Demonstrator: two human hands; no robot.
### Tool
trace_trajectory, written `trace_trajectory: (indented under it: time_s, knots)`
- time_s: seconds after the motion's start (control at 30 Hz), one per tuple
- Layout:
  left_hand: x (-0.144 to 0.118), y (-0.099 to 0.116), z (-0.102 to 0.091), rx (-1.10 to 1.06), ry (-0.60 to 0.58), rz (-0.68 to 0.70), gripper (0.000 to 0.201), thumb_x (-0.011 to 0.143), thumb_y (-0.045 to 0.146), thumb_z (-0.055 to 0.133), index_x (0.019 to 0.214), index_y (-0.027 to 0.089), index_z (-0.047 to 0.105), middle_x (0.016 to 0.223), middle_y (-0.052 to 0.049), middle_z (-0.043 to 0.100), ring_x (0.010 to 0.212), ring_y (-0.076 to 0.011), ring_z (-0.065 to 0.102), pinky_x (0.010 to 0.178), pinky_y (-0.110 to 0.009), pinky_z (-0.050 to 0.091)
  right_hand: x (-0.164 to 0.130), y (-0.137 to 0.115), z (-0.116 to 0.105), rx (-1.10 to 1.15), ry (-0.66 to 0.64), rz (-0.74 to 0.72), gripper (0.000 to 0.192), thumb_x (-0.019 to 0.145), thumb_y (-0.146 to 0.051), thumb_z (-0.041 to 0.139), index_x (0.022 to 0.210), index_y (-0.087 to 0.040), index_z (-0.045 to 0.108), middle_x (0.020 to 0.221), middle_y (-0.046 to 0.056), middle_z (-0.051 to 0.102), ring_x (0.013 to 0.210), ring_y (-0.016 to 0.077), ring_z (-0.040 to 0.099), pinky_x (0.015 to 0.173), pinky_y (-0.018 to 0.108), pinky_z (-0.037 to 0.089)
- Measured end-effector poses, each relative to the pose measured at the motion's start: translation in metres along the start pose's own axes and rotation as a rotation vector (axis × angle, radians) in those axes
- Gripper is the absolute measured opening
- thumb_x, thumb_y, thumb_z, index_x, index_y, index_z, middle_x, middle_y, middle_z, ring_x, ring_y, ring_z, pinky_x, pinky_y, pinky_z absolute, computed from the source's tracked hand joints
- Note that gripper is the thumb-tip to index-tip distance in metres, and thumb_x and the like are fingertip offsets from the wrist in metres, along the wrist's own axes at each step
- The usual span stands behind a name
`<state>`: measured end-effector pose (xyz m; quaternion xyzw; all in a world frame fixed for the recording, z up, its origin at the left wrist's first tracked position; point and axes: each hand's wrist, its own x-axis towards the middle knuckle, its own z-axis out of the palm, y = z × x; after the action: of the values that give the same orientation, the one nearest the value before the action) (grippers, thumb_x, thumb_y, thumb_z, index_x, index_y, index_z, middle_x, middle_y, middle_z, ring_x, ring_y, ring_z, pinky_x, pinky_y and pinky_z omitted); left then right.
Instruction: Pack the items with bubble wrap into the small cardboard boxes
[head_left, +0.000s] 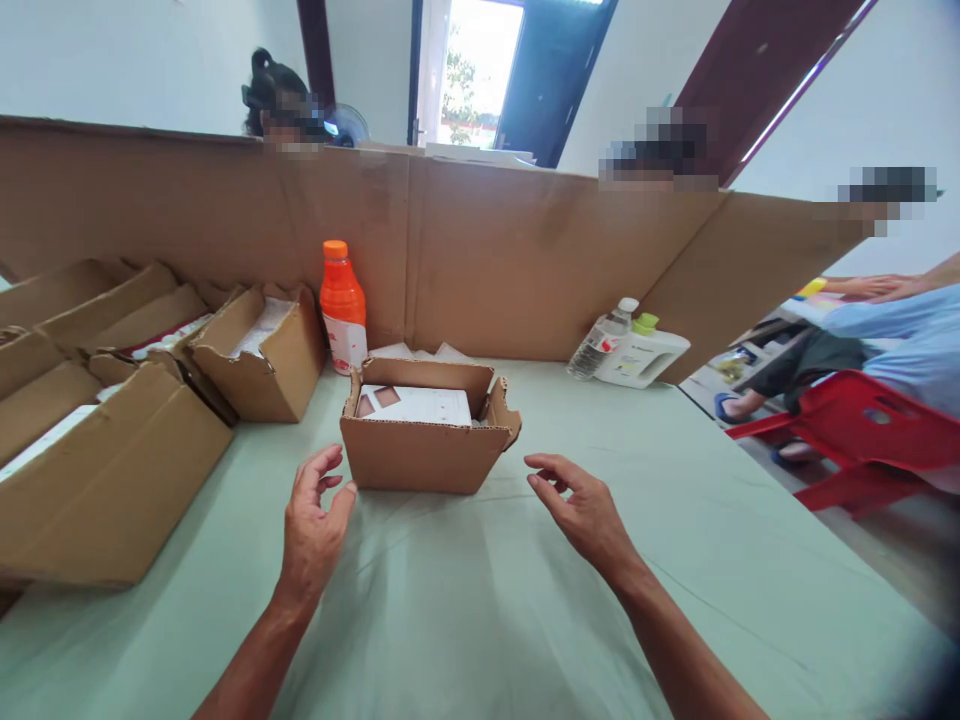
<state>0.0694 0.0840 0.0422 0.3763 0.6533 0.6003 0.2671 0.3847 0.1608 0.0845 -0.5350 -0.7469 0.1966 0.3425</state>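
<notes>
A small open cardboard box (pixel 416 458) stands upright in the middle of the green-covered table (pixel 465 600). White flat pieces (pixel 431 405), one with brown square patches, lie inside it; what is beneath them is hidden. Close to the box's left end is my left hand (pixel 316 515), its fingers curved and parted from the thumb, with nothing in it. My right hand (pixel 581 505) hovers a short way off the box's right end, thumb and fingers apart and likewise holding nothing.
Several cardboard boxes with white contents (pixel 112 470) crowd the left side. Near the cardboard partition (pixel 510 270) stand an orange bottle (pixel 345 310), a leaning clear bottle (pixel 604 340) and a white jug (pixel 645 355). Other people sit beyond; a red chair (pixel 877 430) is at right.
</notes>
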Motion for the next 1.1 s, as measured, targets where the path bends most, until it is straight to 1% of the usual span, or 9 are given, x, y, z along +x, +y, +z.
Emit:
trace_trajectory:
  time_s: [0.1, 0.23, 0.37, 0.53, 0.6, 0.67, 0.8, 0.93, 1.1]
  knots:
    - [0.008, 0.000, 0.009, -0.009, -0.005, 0.018, 0.056, 0.080, 0.033, 0.068, 0.135, 0.025, 0.055, 0.136, -0.010, 0.058, 0.113, -0.0247, 0.059, 0.101, -0.040, 0.046, 0.003, 0.002, 0.006, 0.037, -0.092, 0.018, 0.034, 0.087, -0.038, 0.060, 0.116, -0.023, 0.067, 0.115, 0.010, 0.073, 0.091, 0.0225, 0.071, 0.061, 0.031, 0.054]
    - [0.018, 0.000, 0.025, -0.076, -0.078, -0.008, 0.060, 0.078, 0.028, 0.067, 0.136, 0.023, 0.051, 0.131, -0.010, 0.060, 0.117, -0.0255, 0.059, 0.103, -0.040, 0.045, 0.013, -0.001, 0.025, 0.060, -0.200, 0.039, 0.055, 0.083, -0.040, 0.064, 0.134, -0.021, 0.055, 0.126, 0.013, 0.068, 0.106, 0.0263, 0.067, 0.070, 0.035, 0.056]
    - [0.018, 0.004, 0.037, -0.114, -0.096, -0.012, 0.052, 0.078, 0.026, 0.066, 0.129, 0.020, 0.054, 0.120, -0.009, 0.065, 0.114, -0.0246, 0.061, 0.101, -0.036, 0.045, 0.019, -0.006, 0.048, 0.055, -0.216, 0.058, 0.037, 0.084, -0.037, 0.060, 0.115, -0.018, 0.060, 0.108, 0.011, 0.071, 0.086, 0.0225, 0.066, 0.070, 0.036, 0.055]
    - [-0.026, -0.008, 0.039, -0.140, -0.171, 0.000, 0.050, 0.083, 0.029, 0.066, 0.131, 0.021, 0.053, 0.125, -0.009, 0.064, 0.117, -0.0242, 0.060, 0.099, -0.033, 0.047, -0.019, 0.006, 0.043, 0.025, -0.009, -0.004, 0.017, 0.087, -0.033, 0.059, 0.097, -0.020, 0.061, 0.086, 0.005, 0.068, 0.067, 0.0178, 0.061, 0.058, 0.030, 0.051]
    - [-0.053, -0.017, 0.030, -0.161, -0.177, 0.005, 0.050, 0.084, 0.030, 0.067, 0.132, 0.020, 0.054, 0.128, -0.010, 0.063, 0.124, -0.0256, 0.058, 0.104, -0.034, 0.045, -0.044, 0.008, 0.037, -0.006, 0.085, -0.080, 0.013, 0.090, -0.033, 0.059, 0.094, -0.020, 0.061, 0.086, 0.006, 0.067, 0.070, 0.0191, 0.062, 0.057, 0.030, 0.052]
    - [-0.076, -0.024, 0.012, -0.182, -0.116, -0.013, 0.055, 0.083, 0.033, 0.069, 0.134, 0.020, 0.054, 0.131, -0.011, 0.063, 0.128, -0.0270, 0.056, 0.109, -0.036, 0.043, -0.066, 0.002, 0.038, -0.024, 0.131, -0.185, 0.013, 0.093, -0.030, 0.058, 0.102, -0.021, 0.062, 0.094, 0.008, 0.069, 0.082, 0.0220, 0.066, 0.066, 0.033, 0.056]
    - [-0.098, -0.025, -0.034, -0.131, 0.042, -0.072, 0.064, 0.082, 0.037, 0.073, 0.139, 0.019, 0.052, 0.131, -0.013, 0.064, 0.125, -0.0272, 0.059, 0.106, -0.035, 0.047, -0.082, -0.024, 0.059, 0.047, 0.047, -0.303, 0.023, 0.095, -0.022, 0.055, 0.117, -0.022, 0.059, 0.105, 0.009, 0.069, 0.098, 0.0244, 0.066, 0.080, 0.038, 0.057]
    - [-0.101, -0.020, -0.059, -0.095, 0.158, -0.042, 0.063, 0.083, 0.039, 0.072, 0.139, 0.017, 0.053, 0.126, -0.013, 0.066, 0.117, -0.0256, 0.063, 0.099, -0.032, 0.051, -0.071, -0.040, 0.086, 0.173, -0.062, -0.257, 0.016, 0.094, -0.021, 0.055, 0.109, -0.023, 0.060, 0.099, 0.007, 0.069, 0.089, 0.0214, 0.065, 0.076, 0.034, 0.057]
    - [-0.097, -0.027, -0.070, -0.081, 0.251, 0.000, 0.067, 0.085, 0.040, 0.069, 0.144, 0.020, 0.046, 0.134, -0.013, 0.061, 0.123, -0.0257, 0.058, 0.107, -0.036, 0.046, -0.023, -0.053, 0.123, 0.276, -0.213, -0.260, 0.021, 0.091, -0.022, 0.055, 0.112, -0.019, 0.061, 0.100, 0.008, 0.069, 0.088, 0.0210, 0.065, 0.075, 0.033, 0.057]
